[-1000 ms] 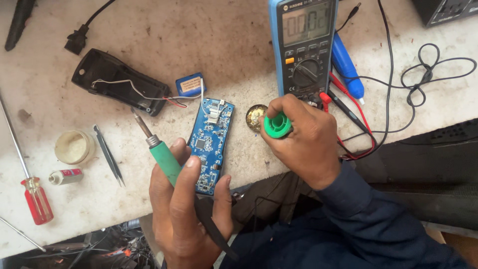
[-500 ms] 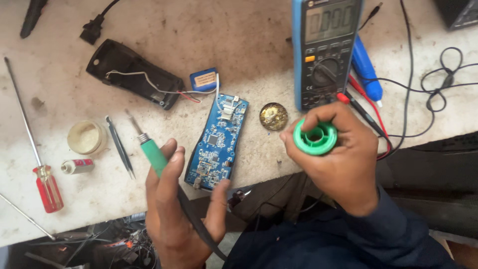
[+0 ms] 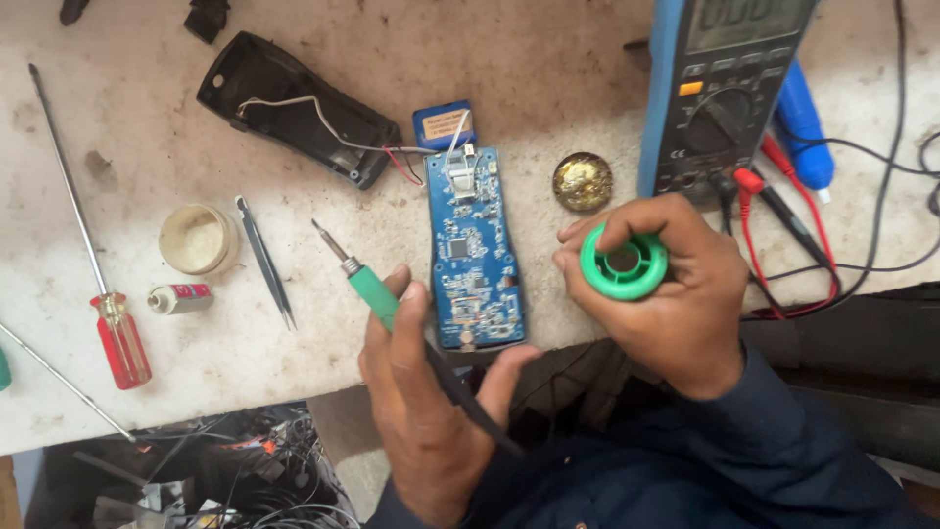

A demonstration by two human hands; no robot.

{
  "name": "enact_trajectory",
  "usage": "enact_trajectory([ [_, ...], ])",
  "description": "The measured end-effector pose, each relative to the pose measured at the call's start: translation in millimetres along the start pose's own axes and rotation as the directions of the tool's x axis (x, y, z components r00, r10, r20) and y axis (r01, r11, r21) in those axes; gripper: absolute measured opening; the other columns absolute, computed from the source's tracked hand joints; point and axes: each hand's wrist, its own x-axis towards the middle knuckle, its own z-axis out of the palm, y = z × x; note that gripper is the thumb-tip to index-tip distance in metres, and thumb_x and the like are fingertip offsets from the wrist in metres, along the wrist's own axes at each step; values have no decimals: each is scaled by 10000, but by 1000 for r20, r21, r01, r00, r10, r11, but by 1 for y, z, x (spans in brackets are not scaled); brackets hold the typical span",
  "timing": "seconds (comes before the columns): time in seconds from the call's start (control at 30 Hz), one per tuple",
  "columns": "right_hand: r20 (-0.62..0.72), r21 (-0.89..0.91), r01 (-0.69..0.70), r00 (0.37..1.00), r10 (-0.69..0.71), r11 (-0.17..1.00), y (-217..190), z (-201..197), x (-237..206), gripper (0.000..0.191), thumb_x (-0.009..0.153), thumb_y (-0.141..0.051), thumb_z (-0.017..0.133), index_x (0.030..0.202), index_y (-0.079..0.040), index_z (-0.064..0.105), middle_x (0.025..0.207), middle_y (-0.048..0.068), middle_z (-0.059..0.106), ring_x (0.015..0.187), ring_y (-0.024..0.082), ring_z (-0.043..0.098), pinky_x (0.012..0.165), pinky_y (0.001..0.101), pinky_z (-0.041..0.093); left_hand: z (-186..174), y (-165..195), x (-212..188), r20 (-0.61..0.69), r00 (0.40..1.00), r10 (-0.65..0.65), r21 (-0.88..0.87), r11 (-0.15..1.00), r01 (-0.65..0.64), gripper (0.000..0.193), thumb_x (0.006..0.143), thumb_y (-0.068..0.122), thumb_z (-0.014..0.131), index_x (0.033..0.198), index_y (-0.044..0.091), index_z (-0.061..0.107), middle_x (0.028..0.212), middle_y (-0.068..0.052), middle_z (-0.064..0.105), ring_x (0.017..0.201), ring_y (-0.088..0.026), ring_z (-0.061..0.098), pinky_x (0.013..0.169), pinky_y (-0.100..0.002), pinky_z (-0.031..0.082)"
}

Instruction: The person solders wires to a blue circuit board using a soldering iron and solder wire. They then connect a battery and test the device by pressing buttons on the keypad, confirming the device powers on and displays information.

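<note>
The person works at a stained white workbench (image 3: 587, 88) with both hands. The left hand (image 3: 421, 411) is closed around the green handle of a soldering iron (image 3: 367, 289), in a pen-like hold, and the metal tip points up and to the left, away from the board. The black cable of the iron runs down under the palm. The right hand (image 3: 676, 294) is closed on a green spool of solder wire (image 3: 624, 263); the thumb and the fingers hold it by the rim, and the open centre faces the camera. It is held just to the right of the blue circuit board (image 3: 473, 250), not touching it.

The board lies flat between the two hands, with its lower end at the edge of the bench. Thin wires go from its top end to a small blue battery pack (image 3: 443, 125) and to the black back cover (image 3: 294, 108).

To do this step well, it seems wise to pull out a short free end of solder before the tip comes near, because no loose end can be seen now. The left wrist could rest on the bench edge for a steady tip. The round tin of flux (image 3: 583, 181) is near the right hand, and the multimeter (image 3: 725, 88) with its red and black leads stands just behind it, so the hot tip should stay away from these leads.
</note>
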Motion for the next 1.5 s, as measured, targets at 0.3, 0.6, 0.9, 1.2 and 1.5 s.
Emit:
enact_trajectory([
  [0.3, 136, 37, 15, 990, -20, 999, 7, 17, 8, 355, 844, 71, 827, 1024, -58, 549, 984, 100, 713, 843, 102, 685, 790, 247, 564, -25, -44, 4, -83, 997, 4, -298, 954, -28, 378, 1163, 176, 519, 1503, 62, 400, 1221, -203, 694, 976, -249, 737, 897, -323, 596],
  [0.6, 177, 36, 258, 949, -260, 965, 12, 31, 34, 443, 784, 74, 806, 1034, -73, 471, 853, 102, 679, 826, 194, 720, 795, 348, 579, -5, -83, 20, -238, 961, -140, -584, 812, -26, 380, 1162, 300, 596, 1321, -44, 575, 1052, -251, 665, 823, -240, 628, 736, -296, 481],
  [0.9, 176, 6, 152, 973, -150, 988, 24, 31, 32, 455, 782, 56, 814, 1039, -80, 464, 842, 103, 676, 817, 192, 721, 801, 367, 575, -27, -99, 18, 121, 966, -229, -692, 678, 247, 220, 937, 34, 626, 1144, -26, 580, 937, -197, 666, 794, -206, 662, 703, -288, 537],
  [1.2, 174, -27, 162, 973, -155, 986, 23, 34, 40, 410, 748, 52, 826, 974, -78, 509, 794, 91, 685, 771, 181, 736, 737, 335, 581, -39, -110, 31, 354, 931, -89, -573, 766, 292, 200, 1008, 78, 638, 1185, 0, 589, 974, -191, 754, 847, -181, 747, 791, -288, 596],
  [1.5, 223, -63, 182, 961, -163, 981, 21, 34, 42, 366, 752, 48, 812, 952, -66, 528, 805, 96, 694, 775, 193, 745, 719, 326, 583, -33, -103, 30, 307, 943, -124, -432, 865, 255, 188, 979, 108, 662, 1130, 6, 618, 980, -175, 751, 825, -185, 754, 792, -276, 590],
])
